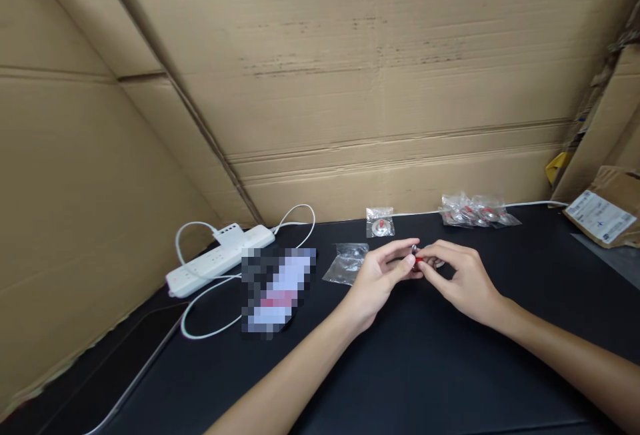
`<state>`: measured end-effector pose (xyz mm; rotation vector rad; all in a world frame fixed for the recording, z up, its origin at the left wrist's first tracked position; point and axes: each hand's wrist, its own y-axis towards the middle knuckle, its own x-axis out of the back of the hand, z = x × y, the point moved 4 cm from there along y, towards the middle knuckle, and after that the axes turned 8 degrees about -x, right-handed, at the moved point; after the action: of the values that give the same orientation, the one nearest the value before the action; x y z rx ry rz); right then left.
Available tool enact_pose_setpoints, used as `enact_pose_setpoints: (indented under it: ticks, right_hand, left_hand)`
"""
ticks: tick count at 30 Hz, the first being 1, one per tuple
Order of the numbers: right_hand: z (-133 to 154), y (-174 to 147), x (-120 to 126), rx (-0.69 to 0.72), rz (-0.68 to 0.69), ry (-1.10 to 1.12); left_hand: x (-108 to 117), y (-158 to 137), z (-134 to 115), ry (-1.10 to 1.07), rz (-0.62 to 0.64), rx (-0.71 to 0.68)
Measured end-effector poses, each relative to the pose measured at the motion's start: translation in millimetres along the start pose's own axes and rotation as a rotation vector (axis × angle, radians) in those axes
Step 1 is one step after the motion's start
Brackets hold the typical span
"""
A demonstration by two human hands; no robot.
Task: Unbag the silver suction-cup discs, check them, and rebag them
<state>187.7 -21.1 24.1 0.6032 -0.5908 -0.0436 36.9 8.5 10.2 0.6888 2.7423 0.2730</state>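
In the head view, my left hand (376, 276) and my right hand (461, 275) meet above the black table. Between their fingertips is a small red-and-silver metal piece (419, 260); its exact kind is too small to make out. The left thumb and fingers pinch it from one side, and the right thumb and fingers close on it from the other. Part of a round metal edge shows behind the right fingers, the remainder hidden. An opened clear plastic bag (346, 263) lies flat beside my left hand. Behind the hands, a bagged silver disc with a red part (381, 225) rests on the table.
Several similar bagged pieces (477, 211) lie at the back right. A white power strip (200, 268) with a plugged-in charger and looping cable (186, 328) sits left, near a pixelated object (283, 291). Cardboard walls (320, 88) enclose the table; a labelled package (607, 211) stands right.
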Motion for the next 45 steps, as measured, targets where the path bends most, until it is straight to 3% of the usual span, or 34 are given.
enact_pose_setpoints:
  ticks: [24, 31, 36, 40, 45]
  right_hand:
    - [-4.1, -1.8, -3.9, -0.098, 0.002, 0.143]
    - [-1.3, 0.5, -1.1, -0.05, 0.022, 0.08]
    - [-20.2, 8.5, 9.4, -0.134, -0.023, 0.047]
    - [-48.2, 15.3, 19.3, -0.208, -0.072, -0.153]
    - [-73.0, 16.8, 15.9, -0.288, -0.004, -0.323]
  left_hand:
    - [-3.5, -3.0, 1.4, 0.013, 0.019, 0.012]
    - [-4.1, -2.4, 0.7, -0.025, 0.03, 0.014]
    - [6.6, 2.3, 0.0, 0.013, -0.04, 0.028]
    - [18.9, 6.1, 0.1, 0.074, -0.14, 0.09]
    - [24.9, 7.5, 4.4, 0.072, -0.167, 0.144]
